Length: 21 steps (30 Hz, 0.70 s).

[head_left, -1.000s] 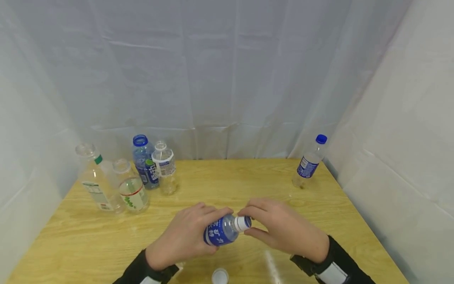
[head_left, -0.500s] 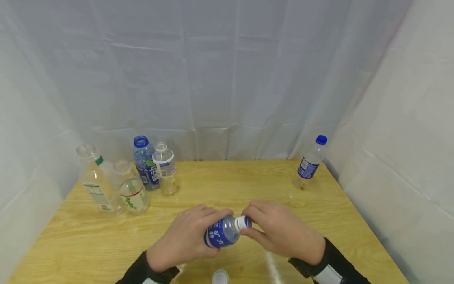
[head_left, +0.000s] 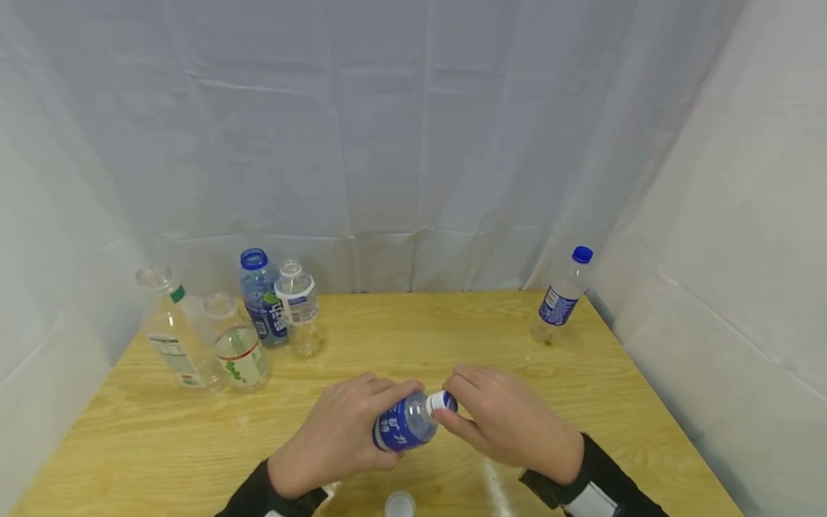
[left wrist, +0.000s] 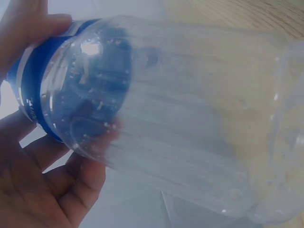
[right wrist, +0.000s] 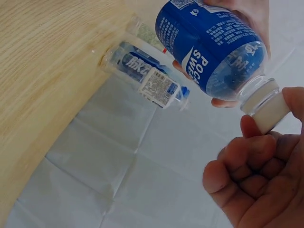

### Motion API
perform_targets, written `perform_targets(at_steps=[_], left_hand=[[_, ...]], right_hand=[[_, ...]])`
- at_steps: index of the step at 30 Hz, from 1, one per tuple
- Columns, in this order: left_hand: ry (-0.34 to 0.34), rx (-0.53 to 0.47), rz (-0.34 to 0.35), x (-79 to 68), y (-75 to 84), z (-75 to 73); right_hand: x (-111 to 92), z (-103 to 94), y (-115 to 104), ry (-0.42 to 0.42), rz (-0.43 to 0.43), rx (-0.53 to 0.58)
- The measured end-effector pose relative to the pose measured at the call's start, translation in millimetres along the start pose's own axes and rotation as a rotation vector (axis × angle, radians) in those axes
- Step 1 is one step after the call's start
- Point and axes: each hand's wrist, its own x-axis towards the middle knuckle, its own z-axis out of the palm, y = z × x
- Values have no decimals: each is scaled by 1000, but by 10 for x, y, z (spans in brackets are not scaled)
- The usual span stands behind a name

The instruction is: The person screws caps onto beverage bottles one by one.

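Note:
My left hand (head_left: 345, 434) grips a clear plastic bottle (right wrist: 213, 52) with a blue label around its middle. The bottle is tilted, its neck pointing right, and drops cling to its inside wall in the left wrist view. On its neck sits a white cap (right wrist: 270, 109). My right hand (head_left: 507, 416) pinches this cap between thumb and forefinger, while its other fingers curl beneath, free of the bottle. Below the bottle, a loose white cap (head_left: 400, 505) lies on the table near the front edge.
Uncapped bottles stand at the back left: a large clear one (head_left: 181, 337), a green-labelled one (head_left: 240, 352), a blue one (head_left: 261, 301) and a small clear one (head_left: 300, 309). A blue-capped bottle (head_left: 558, 305) stands at the back right of the wooden table (head_left: 413, 330). White sheeting (head_left: 388, 143) hangs around.
My right thumb and fingers have closed in on the white cap and turned, the thumb now further over its near side. The left hand and bottle have stayed nearly still.

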Motion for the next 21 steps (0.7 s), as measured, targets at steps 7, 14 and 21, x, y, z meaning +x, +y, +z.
perform_targets(at_steps=[7, 14, 21], left_hand=[[-30, 16, -17, -20, -28, -38], [-77, -48, -31, 19, -31, -61], [-81, -73, -22, 13, -16, -45]], right_hand=[[-14, -42, 58, 16, -59, 127], [-6, -86, 51, 57, -138, 140], [-14, -76, -2, 88, -145, 85]])
